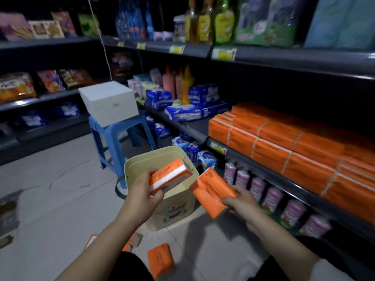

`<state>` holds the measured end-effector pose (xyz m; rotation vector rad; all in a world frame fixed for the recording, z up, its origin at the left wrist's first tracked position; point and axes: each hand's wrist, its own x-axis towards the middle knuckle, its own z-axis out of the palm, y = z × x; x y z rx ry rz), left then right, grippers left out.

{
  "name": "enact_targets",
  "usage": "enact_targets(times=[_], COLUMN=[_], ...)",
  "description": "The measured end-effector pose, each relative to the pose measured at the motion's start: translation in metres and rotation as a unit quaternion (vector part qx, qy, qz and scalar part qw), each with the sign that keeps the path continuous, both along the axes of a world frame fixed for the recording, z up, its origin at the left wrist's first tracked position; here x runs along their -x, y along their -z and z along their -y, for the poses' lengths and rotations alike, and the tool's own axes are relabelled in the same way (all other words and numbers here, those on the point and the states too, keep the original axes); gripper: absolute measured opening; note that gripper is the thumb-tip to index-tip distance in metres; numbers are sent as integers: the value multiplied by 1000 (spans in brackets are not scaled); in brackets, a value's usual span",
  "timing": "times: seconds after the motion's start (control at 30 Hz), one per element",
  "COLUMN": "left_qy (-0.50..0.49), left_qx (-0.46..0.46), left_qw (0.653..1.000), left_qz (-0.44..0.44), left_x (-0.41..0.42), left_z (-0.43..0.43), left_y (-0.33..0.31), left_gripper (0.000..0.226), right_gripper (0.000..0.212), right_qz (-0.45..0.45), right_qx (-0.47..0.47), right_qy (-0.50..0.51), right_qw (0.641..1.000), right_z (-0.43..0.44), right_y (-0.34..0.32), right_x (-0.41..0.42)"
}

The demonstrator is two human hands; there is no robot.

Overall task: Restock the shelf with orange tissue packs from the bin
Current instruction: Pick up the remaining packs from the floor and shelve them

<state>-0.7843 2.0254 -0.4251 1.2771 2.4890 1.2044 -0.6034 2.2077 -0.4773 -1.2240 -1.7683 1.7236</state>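
A cream bin stands on the tiled floor in front of me. Over its mouth my left hand grips an orange tissue pack with a white stripe. To the right of the bin, my right hand holds a second orange pack, tilted. The shelf on the right carries rows of orange tissue packs bound with string. Another orange pack lies on the floor near my knees, and parts of others show behind my left forearm.
A blue plastic stool with a white box on it stands behind the bin. Blue tissue packs sit left of the orange stock. Pink rolls fill the lower shelf. Snack shelves line the left wall.
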Motion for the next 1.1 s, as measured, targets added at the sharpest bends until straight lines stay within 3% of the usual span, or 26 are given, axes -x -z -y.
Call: enact_targets(times=[0.4,0.53,0.73,1.0,1.1], left_qy=[74,113,164,226,237], left_qx=[-67,-83,-103,-116,-113], left_qw=[994,989,977,964,962], left_qz=[-38,-45,-90,-75,-77], left_x=[-60,-75,-101,-132,-135], left_z=[-57,-88,-139,-178,-187], left_y=[-18,-16,-17,-13,-10], left_gripper=[45,45,52,58,61], right_gripper=[27,28,36,44,52], right_qz=[-38,-46,-57,66,179], right_qx=[-63,-110,-100,-68,-157], right_qy=[90,144,247,267,279], right_qw=[993,982,962,959,930], right_z=[-51,-87,-133,-174,-185], right_y=[-63,-80,-100,-89,-82], right_x=[-94,-140,-212,-261,-266])
